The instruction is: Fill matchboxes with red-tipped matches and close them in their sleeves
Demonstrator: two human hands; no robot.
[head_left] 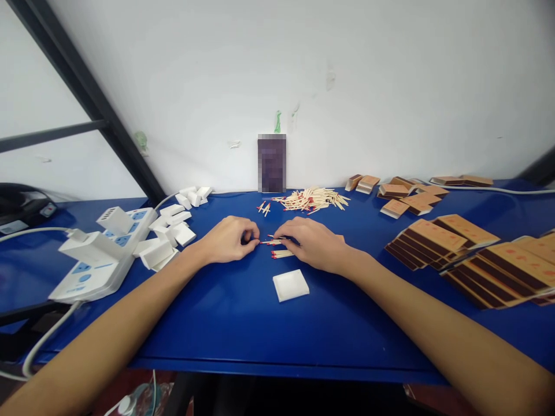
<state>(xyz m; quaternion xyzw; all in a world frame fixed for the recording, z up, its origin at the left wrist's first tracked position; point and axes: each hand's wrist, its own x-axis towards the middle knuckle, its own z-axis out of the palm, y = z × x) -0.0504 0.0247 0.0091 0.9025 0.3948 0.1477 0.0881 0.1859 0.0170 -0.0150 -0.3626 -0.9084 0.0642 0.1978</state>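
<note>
My left hand [233, 240] is closed in a pinch low over the table, with the red head of a match [265, 242] at its thumb and fingertip. Facing it, my right hand [313, 241] curls its fingers over several matches, whose red heads point left; the other ends are hidden under the hand. A small row of matches [281, 253] lies just below its fingertips. Nearer me sits a white matchbox tray [291, 285]. Beyond my hands is a heap of loose matches [314, 199], with a few stray matches [263, 207] to its left.
White trays [171, 225] lie at left beside a power strip [104, 260] with chargers and cables. Orange-and-brown matchbox sleeves [437, 237] are stacked at right, with more sleeves [403, 193] behind. A blurred dark box [272, 163] stands against the wall. The blue table's front edge [286, 370] runs nearest me.
</note>
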